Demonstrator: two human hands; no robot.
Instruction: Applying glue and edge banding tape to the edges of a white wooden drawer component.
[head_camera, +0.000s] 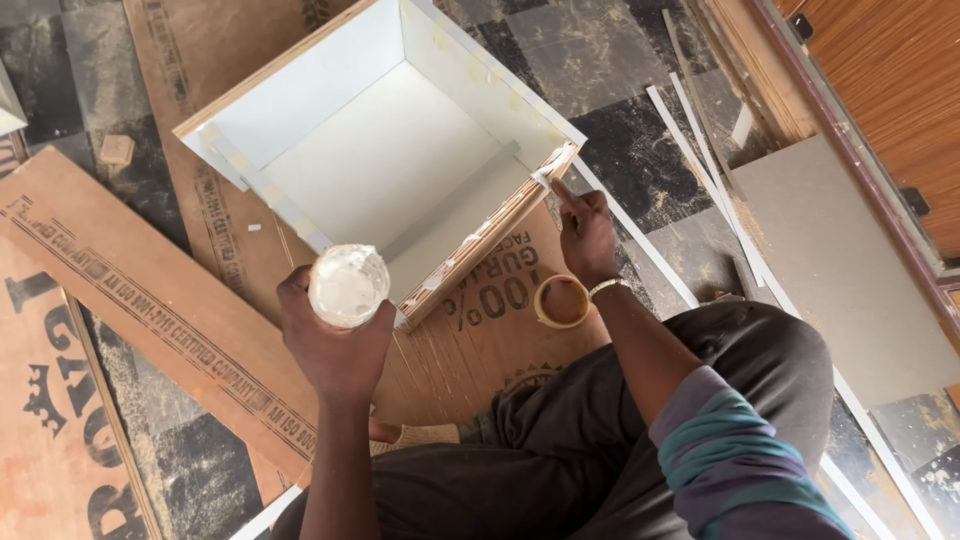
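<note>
**Open white box on plywood, glue jar in left hand**

Surroundings: dark, dusty checkered floor (620, 60). Brown plywood sheets (150, 290) laid flat on it, printed, rough-faced, one under the box. Small wooden block (117, 149) lying on the floor at upper left, well apart from the work. Thin white edging strips (690, 120) scattered to the right, one running past the right hand. Flat grey board (840, 270) beside them, next to a brown wood-grain panel (900, 90) at the frame's upper right. Roll of tape (562, 301), tan with a hollow core, resting on the plywood just below the right hand, near the knee of the dark trousers (560, 460).

Work piece: box (390, 160), open on top, smooth white inner faces, raw layered plywood showing on the near edge (490, 250), streaked with white paste.

Left hand (335, 345): grip closed around a small round jar (348, 285), translucent, smeared white, held upright just in front of the box's near corner.

Right hand (585, 235): index finger extended, tip touching the right end of the raw edge; remaining fingers curled, holding nothing visible. Metal bangle at the wrist.
</note>
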